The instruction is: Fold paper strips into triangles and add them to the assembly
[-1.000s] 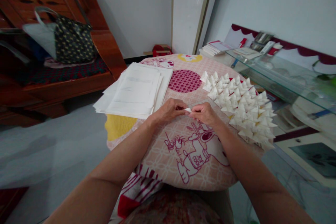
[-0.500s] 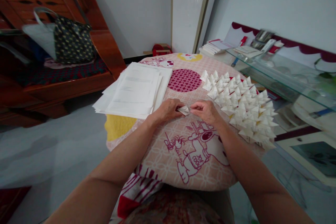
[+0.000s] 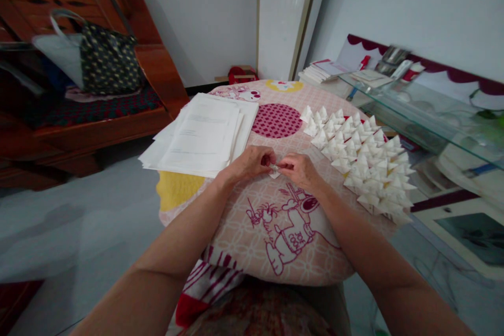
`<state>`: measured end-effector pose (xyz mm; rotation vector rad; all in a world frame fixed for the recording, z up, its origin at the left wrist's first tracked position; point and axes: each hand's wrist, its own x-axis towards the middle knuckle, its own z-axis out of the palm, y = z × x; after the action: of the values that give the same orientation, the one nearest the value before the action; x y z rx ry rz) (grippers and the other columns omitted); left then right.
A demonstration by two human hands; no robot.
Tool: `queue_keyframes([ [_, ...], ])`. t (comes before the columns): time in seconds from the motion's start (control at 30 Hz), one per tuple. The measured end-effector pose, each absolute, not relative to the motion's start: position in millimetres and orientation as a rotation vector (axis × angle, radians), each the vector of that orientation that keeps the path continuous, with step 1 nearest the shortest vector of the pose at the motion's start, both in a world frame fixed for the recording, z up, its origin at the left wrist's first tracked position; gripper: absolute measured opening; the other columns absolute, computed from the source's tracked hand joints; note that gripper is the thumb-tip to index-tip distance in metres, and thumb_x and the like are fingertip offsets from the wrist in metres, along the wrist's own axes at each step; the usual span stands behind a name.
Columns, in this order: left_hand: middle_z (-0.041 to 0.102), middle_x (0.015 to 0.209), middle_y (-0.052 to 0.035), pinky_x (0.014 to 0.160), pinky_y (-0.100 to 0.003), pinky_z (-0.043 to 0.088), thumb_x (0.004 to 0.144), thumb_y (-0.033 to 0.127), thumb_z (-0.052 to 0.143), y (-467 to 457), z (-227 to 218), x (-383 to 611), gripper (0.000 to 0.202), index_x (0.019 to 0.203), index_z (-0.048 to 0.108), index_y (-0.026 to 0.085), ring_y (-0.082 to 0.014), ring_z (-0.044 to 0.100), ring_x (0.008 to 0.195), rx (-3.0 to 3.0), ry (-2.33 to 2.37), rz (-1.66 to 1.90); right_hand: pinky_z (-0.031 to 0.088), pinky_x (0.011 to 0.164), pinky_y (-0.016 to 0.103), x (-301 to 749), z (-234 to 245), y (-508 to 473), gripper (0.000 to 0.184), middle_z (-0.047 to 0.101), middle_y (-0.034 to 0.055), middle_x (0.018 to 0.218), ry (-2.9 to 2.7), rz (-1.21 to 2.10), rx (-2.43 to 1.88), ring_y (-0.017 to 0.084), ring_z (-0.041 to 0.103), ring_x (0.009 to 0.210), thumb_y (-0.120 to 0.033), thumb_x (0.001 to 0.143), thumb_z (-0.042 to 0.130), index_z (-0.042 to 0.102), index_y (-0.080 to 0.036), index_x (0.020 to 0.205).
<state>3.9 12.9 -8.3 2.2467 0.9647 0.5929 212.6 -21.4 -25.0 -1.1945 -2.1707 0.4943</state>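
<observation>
Between my two hands, over the middle of the patterned cloth, is a small folded piece of white paper [image 3: 274, 172]. My left hand [image 3: 255, 161] pinches it from the left. My right hand [image 3: 300, 168] has its fingertips closed on its right side. The fingers hide much of the paper, so its exact shape cannot be made out. To the right stand rows of pointed folded paper pieces [image 3: 366, 155], white and close together. Left of my hands lies a loose stack of white paper sheets [image 3: 200, 134], the top one faintly printed.
The round table's pink cloth [image 3: 252, 241] has cartoon prints. A glass shelf [image 3: 425, 121] with cups and papers stands close by on the right. A wooden bench [image 3: 157, 73] holding a dark patterned bag [image 3: 108, 60] is at the left. Booklets [image 3: 321, 70] are piled at the back.
My right hand has moved left and closed on the folded paper, which my left hand held alone before. The paper has tilted downward a little. The stack and the rows are unchanged.
</observation>
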Motion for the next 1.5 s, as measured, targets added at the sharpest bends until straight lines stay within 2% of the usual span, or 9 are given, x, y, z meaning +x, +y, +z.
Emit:
queue_keyframes([
  [0.27,0.067,0.073,-0.0014,0.063,-0.024,0.038,0.084,0.022,0.065,9,-10,7,0.009,0.08,0.068,0.014,-0.0111,0.055,0.065,2.272,0.986,0.553,0.042,0.069,0.028,207,-25,-22,0.011,0.066,0.0036,0.076,-2.191,0.469,-1.198,0.016,0.058,0.072,-0.007,0.08,0.069,0.073,-0.017,0.076],
  [0.57,0.065,0.068,-0.0001,0.061,-0.023,0.037,0.082,0.021,0.061,8,-5,5,0.011,0.075,0.066,0.015,-0.0107,0.053,0.062,2.296,1.003,0.581,0.04,0.07,0.028,202,-20,-25,0.011,0.066,0.0028,0.075,-2.21,0.454,-1.241,0.017,0.057,0.073,-0.011,0.082,0.069,0.071,-0.018,0.075],
  [0.77,0.067,0.07,-0.002,0.064,-0.024,0.041,0.079,0.019,0.058,10,-7,6,0.01,0.076,0.066,0.014,-0.0122,0.056,0.064,2.291,1.083,0.589,0.037,0.069,0.028,194,-21,-27,0.016,0.063,0.0027,0.073,-2.228,0.364,-1.302,0.017,0.054,0.073,-0.012,0.085,0.063,0.068,-0.019,0.071],
  [1.2,0.066,0.071,-0.002,0.063,-0.026,0.039,0.077,0.021,0.055,11,-5,5,0.012,0.076,0.065,0.015,-0.0133,0.055,0.064,2.322,1.135,0.554,0.033,0.06,0.028,184,-26,-28,0.014,0.062,0.0031,0.065,-2.077,0.265,-1.469,0.016,0.05,0.064,-0.014,0.073,0.059,0.059,-0.02,0.06],
  [1.5,0.065,0.07,-0.0013,0.061,-0.025,0.037,0.076,0.02,0.056,10,-7,7,0.01,0.076,0.064,0.015,-0.0127,0.053,0.063,2.346,1.141,0.55,0.036,0.06,0.027,188,-24,-30,0.013,0.063,0.0025,0.063,-2.017,0.318,-1.423,0.015,0.052,0.062,-0.014,0.071,0.059,0.06,-0.02,0.06],
])
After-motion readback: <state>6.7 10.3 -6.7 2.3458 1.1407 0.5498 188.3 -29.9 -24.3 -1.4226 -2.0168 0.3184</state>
